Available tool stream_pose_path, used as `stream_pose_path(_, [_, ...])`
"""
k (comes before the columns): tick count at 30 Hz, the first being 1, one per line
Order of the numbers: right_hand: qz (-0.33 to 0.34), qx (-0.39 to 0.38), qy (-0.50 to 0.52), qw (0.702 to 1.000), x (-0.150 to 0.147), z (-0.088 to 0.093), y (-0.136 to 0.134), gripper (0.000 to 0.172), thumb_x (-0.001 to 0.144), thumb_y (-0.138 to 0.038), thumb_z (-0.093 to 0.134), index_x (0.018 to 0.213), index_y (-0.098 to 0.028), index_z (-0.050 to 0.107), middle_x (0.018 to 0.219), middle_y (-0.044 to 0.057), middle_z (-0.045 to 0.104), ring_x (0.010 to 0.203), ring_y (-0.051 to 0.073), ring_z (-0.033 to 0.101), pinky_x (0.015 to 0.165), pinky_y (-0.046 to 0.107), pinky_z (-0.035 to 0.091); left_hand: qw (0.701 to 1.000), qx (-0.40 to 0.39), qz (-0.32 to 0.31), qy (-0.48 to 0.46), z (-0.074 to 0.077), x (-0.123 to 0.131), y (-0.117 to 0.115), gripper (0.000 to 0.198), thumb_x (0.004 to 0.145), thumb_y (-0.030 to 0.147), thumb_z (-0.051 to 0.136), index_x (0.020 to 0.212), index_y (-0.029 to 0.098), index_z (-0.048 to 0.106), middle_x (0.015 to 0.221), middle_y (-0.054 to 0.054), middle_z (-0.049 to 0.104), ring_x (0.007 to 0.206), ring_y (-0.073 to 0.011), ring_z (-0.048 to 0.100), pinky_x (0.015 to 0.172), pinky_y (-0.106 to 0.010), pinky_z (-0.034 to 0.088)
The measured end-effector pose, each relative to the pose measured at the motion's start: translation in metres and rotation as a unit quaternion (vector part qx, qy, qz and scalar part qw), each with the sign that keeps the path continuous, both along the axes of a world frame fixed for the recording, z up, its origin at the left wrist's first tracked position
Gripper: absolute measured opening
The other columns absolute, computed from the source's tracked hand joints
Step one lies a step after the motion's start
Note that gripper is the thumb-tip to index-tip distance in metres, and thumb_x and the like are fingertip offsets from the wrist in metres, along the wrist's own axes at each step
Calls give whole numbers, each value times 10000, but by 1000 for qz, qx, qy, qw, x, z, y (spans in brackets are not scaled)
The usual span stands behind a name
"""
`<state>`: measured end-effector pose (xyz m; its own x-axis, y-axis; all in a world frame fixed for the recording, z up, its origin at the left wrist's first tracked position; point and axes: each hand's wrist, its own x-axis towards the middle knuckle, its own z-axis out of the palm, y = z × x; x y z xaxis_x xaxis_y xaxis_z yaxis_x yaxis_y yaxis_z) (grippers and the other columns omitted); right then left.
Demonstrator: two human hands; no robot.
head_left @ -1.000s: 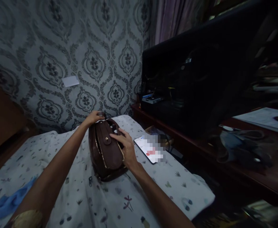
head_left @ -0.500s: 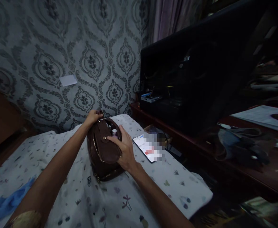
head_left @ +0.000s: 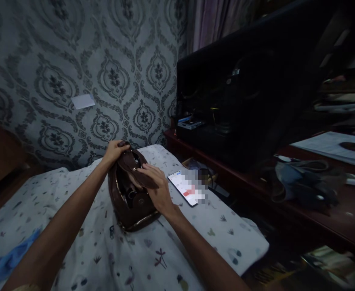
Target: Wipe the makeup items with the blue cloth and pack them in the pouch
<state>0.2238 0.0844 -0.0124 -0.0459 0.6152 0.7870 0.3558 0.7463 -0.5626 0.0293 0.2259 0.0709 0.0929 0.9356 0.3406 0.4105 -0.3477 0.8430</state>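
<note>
A dark brown leather bag (head_left: 139, 216) with gold-coloured zips stands on the bed in front of me. My left hand (head_left: 116, 151) is closed around the top end of the bag, by its handle. Over on the bag's right side, my right hand (head_left: 158, 186) grips the brown flap (head_left: 147, 180), fingers lying across it and thumb hidden beneath. The flap is lifted, and a dark opening with a round snap shows under it. Something dark sits inside that opening, too dim to name.
A lit phone (head_left: 183, 188), partly blurred out, lies right of the bag on the patterned bedsheet (head_left: 225, 242). Blue cloth (head_left: 10, 258) lies at lower left. A large black screen (head_left: 240, 101) stands on a reddish-brown desk (head_left: 322, 218) with papers (head_left: 335, 147).
My right hand has raised the bag's flap, uncovering the opening below. The small bottle-like item seen earlier beside my right fingers is now hidden. My left hand keeps its grip.
</note>
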Motion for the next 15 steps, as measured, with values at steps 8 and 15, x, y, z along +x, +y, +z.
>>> stream_pose_path(8, [5, 7, 35, 999, -2, -5, 1, 356, 948, -343, 553, 1279, -277, 666, 1322, 80, 664, 1294, 263, 560, 1103, 457, 408, 997, -13, -43, 55, 10, -18, 3, 390, 542, 492, 777, 748, 166, 719, 701, -15, 679, 693, -187, 587, 636, -264, 431])
stream_pose_path(15, [9, 19, 56, 998, -5, -1, -5, 338, 932, -292, 575, 1253, -297, 682, 1172, 49, 737, 1242, 261, 576, 1066, 460, 433, 995, -15, 41, 90, 9, -53, -8, 225, 557, 376, 768, 620, 179, 679, 557, 3, 609, 658, -197, 554, 563, -245, 362])
